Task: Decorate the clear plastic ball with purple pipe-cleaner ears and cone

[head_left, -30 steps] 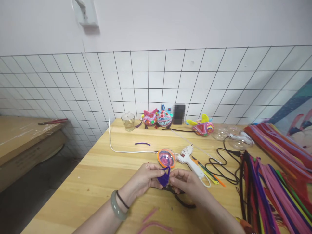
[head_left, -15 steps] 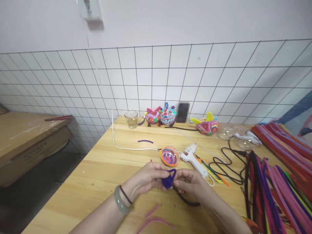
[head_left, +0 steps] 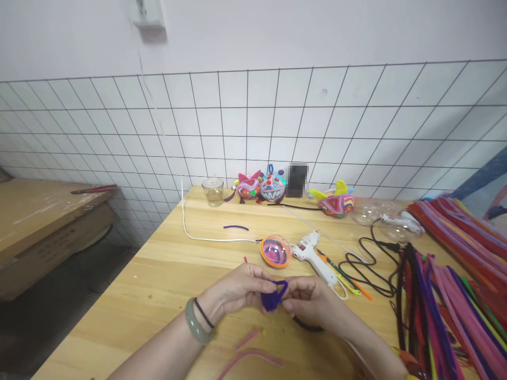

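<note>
A small bundle of folded purple pipe cleaner (head_left: 271,300) is pinched between my two hands above the table, with a loop standing up at its top right. My left hand (head_left: 247,287) grips its left side, thumb on top. The fingers of my right hand (head_left: 307,301) are closed on the loop's right side. Just beyond my hands lies a clear half-ball (head_left: 275,252) with an orange rim and coloured rings inside. To its right rests a white glue gun (head_left: 317,258). Pink pipe cleaner pieces (head_left: 253,353) lie on the near table.
Several decorated fish-like figures (head_left: 272,187) and a glass cup (head_left: 214,192) stand along the back. Bundles of coloured pipe cleaners (head_left: 443,311) fill the right side. A black cable (head_left: 372,269) coils near clear plastic balls (head_left: 368,214). A short purple strip (head_left: 236,228) lies left.
The purple loop has been bent lower and tilts more to the right. My hands stay in nearly the same place, with both still gripping the bundle.
</note>
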`<action>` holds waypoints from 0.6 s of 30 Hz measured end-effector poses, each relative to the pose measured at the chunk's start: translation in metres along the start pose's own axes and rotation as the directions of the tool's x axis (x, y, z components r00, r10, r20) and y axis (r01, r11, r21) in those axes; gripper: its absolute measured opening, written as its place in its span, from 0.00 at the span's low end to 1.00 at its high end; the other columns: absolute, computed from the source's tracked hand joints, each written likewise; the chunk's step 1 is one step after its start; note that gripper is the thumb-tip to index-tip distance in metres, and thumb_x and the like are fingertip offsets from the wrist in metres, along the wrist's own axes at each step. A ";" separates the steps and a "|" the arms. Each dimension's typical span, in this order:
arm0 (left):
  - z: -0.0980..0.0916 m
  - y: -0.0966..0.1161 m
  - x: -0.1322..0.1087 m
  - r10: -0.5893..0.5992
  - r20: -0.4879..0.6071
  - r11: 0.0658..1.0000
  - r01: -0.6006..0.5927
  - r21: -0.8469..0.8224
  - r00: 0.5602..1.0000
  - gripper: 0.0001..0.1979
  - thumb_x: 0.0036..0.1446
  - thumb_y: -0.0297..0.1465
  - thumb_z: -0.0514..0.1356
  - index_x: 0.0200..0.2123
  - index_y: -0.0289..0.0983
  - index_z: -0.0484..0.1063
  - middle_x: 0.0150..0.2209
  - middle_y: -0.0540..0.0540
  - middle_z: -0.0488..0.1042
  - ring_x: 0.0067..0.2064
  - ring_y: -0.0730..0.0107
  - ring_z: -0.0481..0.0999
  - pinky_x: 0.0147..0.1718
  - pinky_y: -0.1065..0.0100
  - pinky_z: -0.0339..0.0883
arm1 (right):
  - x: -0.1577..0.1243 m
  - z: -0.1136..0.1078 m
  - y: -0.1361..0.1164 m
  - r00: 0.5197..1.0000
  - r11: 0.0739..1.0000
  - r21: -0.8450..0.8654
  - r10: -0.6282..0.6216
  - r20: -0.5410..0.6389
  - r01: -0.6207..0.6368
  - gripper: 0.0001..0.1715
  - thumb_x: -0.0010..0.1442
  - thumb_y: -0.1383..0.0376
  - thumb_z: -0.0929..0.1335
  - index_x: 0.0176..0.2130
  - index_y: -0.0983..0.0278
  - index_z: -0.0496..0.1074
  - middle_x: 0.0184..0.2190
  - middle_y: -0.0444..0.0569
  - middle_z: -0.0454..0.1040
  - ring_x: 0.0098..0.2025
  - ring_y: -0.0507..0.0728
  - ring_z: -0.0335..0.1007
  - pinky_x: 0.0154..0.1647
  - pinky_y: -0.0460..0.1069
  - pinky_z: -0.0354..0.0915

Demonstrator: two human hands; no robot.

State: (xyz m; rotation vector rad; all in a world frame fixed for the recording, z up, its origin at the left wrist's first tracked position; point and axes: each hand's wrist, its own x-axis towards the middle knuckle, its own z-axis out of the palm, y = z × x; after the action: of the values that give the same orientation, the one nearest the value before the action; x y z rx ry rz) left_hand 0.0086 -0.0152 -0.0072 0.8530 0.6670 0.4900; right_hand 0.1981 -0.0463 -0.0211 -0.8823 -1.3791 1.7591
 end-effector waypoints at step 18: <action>-0.003 -0.006 0.003 -0.015 0.055 0.997 0.019 -0.069 0.998 0.11 0.38 0.29 0.69 0.28 0.28 0.77 0.21 0.46 0.76 0.19 0.76 0.71 0.19 0.75 0.63 | -0.005 0.007 -0.020 0.983 0.962 -0.207 -0.168 0.067 0.179 0.04 0.52 0.66 0.71 0.29 0.63 0.79 0.30 0.47 0.74 0.34 0.53 0.69 0.36 0.45 0.64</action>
State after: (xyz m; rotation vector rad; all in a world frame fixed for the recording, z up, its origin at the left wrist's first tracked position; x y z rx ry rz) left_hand 0.0090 -0.0150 -0.0147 0.7920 0.6040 0.4706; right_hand 0.1973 -0.0511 -0.0002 -0.8069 -1.6480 1.5294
